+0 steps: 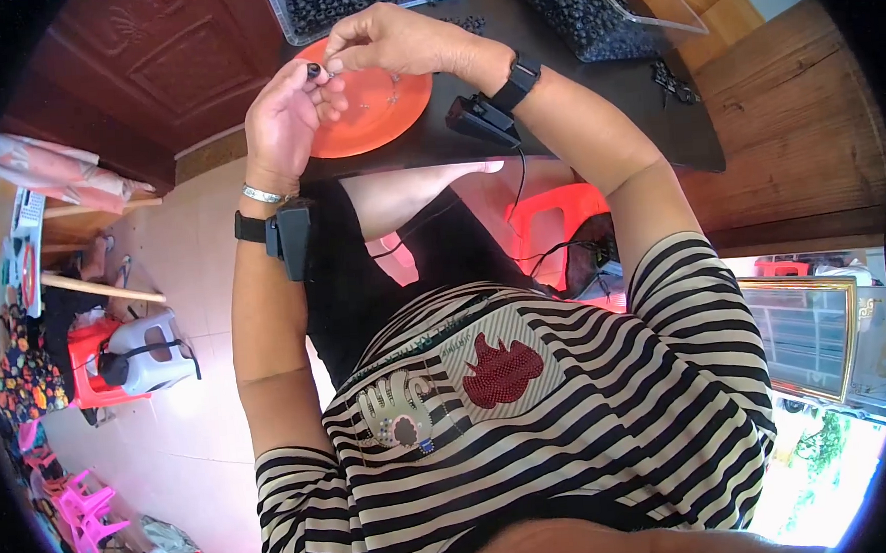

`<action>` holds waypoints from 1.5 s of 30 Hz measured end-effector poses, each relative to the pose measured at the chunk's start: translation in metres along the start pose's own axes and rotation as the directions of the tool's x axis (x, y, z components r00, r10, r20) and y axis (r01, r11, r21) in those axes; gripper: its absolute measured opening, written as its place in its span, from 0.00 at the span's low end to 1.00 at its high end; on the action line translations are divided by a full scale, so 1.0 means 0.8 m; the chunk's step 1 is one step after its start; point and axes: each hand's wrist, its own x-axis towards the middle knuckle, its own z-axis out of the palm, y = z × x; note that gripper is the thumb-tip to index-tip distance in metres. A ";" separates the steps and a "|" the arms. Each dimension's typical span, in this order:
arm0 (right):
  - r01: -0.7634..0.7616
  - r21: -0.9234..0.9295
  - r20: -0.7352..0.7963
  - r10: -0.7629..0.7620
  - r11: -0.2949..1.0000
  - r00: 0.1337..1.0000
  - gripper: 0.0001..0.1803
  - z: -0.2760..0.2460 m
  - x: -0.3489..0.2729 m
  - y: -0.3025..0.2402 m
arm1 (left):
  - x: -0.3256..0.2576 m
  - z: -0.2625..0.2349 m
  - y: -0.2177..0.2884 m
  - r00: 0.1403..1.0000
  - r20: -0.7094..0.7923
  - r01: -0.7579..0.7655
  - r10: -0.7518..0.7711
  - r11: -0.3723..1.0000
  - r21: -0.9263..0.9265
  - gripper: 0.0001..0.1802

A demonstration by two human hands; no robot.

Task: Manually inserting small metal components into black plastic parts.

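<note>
My left hand point(287, 119) is raised over the left rim of an orange plate point(370, 135), its fingertips closed on a small black ring-shaped part point(313, 71). Right beside that part, my right hand point(391, 44) pinches with thumb and forefinger. Whatever lies between those fingertips is too small to make out; a tiny shiny bit seems to show there. A few tiny metal-coloured pieces point(365, 106) are scattered on the plate. Each wrist carries a strapped black device, and a cable runs from the right one point(485, 121).
The plate rests on a dark table point(555, 110). Behind it stands a clear tub point(285, 24) of black parts, with another clear tub point(655, 23) at the right. Small black pieces point(675, 84) lie near the right edge. A red plastic stool point(530, 212) is below the table.
</note>
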 end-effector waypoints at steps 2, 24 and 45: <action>-0.020 -0.005 0.027 0.020 1.000 0.999 0.12 0.002 0.000 -0.004 | -0.001 0.000 -0.002 1.000 -0.028 0.000 0.000 1.000 0.004 0.13; -0.307 0.301 0.089 0.294 0.903 0.952 0.16 0.010 -0.011 -0.006 | -0.004 0.027 -0.007 0.985 -0.111 -0.080 0.131 0.924 0.375 0.11; 0.011 -0.053 -0.117 -0.018 0.999 0.993 0.13 0.021 -0.004 0.013 | -0.003 0.019 -0.003 0.989 -0.133 -0.061 0.067 0.997 0.050 0.13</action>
